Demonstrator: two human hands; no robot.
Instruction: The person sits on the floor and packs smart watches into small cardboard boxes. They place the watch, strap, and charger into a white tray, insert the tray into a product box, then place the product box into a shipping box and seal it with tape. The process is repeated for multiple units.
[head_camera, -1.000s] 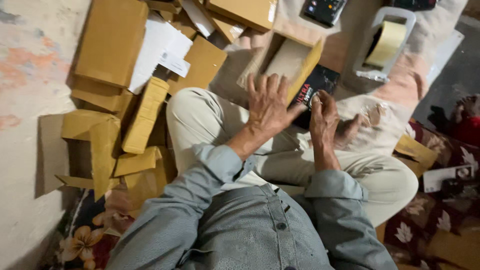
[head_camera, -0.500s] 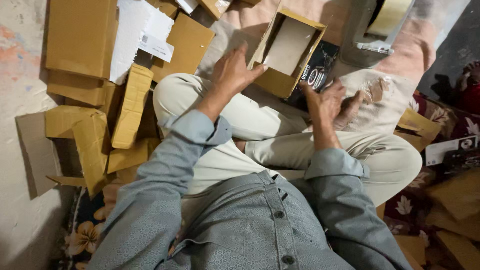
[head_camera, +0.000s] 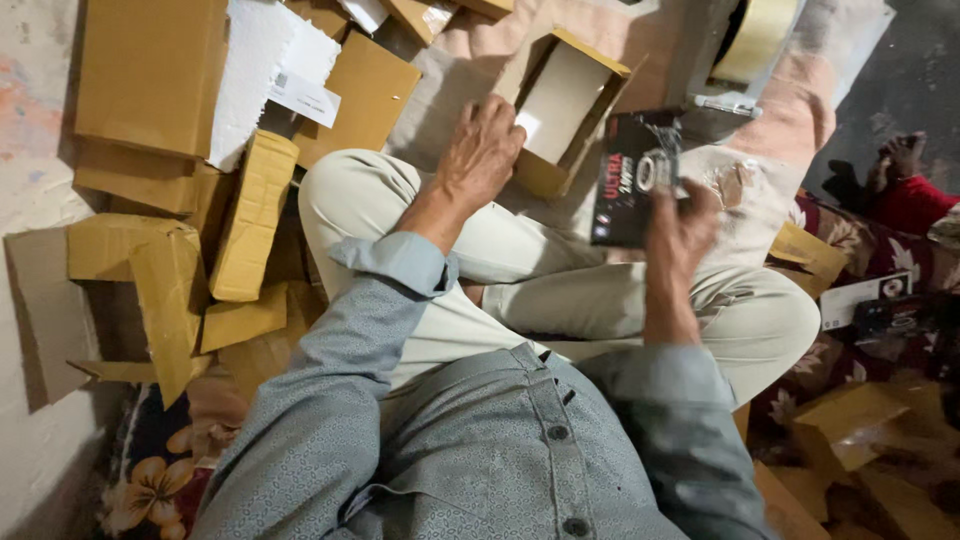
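Since the person sits cross-legged on the floor, everything lies within arm's reach around the knees. Biggest item: the spread of flattened cardboard sheets and folded carton blanks stacked to the left, apart from the lap, looks like stock kept out of the way but handy. White paper sheet with a label lies on top of that pile.

Next: open cardboard box, tilted with its mouth toward the person, resting just past the left knee. Left hand grips its near edge, fingers curled over the rim; seems to hold the box steady and angled so the opening stays accessible.

Tape dispenser with a yellowish roll sits beyond the box, near but untouched.

Smallest: black flat packet, held upright in the right hand, pinched from below by fingers and thumb, raised just beside the box mouth, not inside it. Upright grip keeps its narrow edge lined up with the opening.

Another person's hand and red sleeve show at far right, well apart.
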